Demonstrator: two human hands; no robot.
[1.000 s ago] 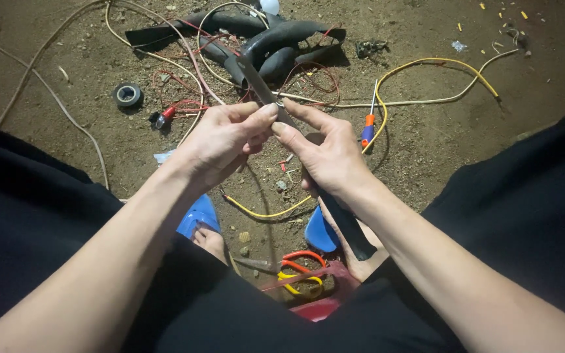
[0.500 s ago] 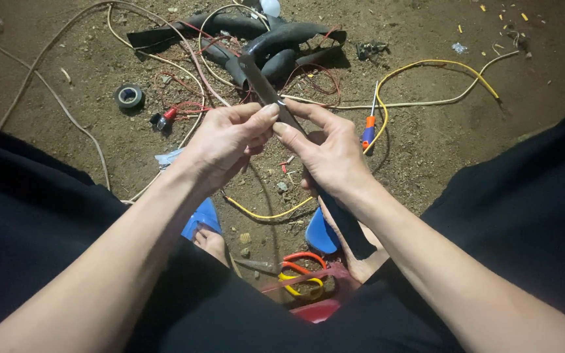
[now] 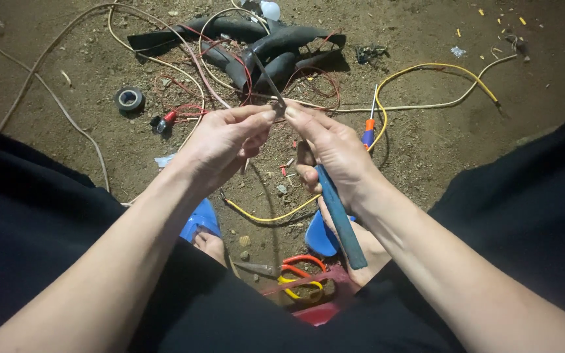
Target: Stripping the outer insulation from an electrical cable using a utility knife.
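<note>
ground [image 3: 492, 131]: bare dirt, strewn with what I list below; I sit over it, knees apart.
black parts [image 3: 276, 49]: curved plastic pieces, well ahead of my hands, tangled with red wire [image 3: 308, 82].
yellow cable [image 3: 426, 68]: loops from right of the hands out across the dirt; a second yellow run lies under my wrists.
right hand [image 3: 338, 153]: lower fingers wrapped tight round the blue handle of the knife [image 3: 338, 216]; thumb and forefinger pinched together near the blade root.
left hand [image 3: 227, 144]: fingers [image 3: 263, 117] pinched shut, tip to tip with the right hand's, on something thin; I take it for a wire end, too small to be sure.
blade [image 3: 268, 77]: thin, grey, points up and away from me, between the two pinches.
risk 1: both sets of fingertips sit right at the blade; a slip while pressing could cut the left thumb.
risk 2: too much force could, I judge, sever the strand rather than strip it.
risk 3: the thin piece could drop and vanish among the dirt litter.
pliers [image 3: 295, 274]: orange and yellow grips, by my feet, untouched.
screwdriver [image 3: 369, 127]: orange-blue, just beside my right hand.
tape roll [image 3: 129, 99]: black, well left.
</note>
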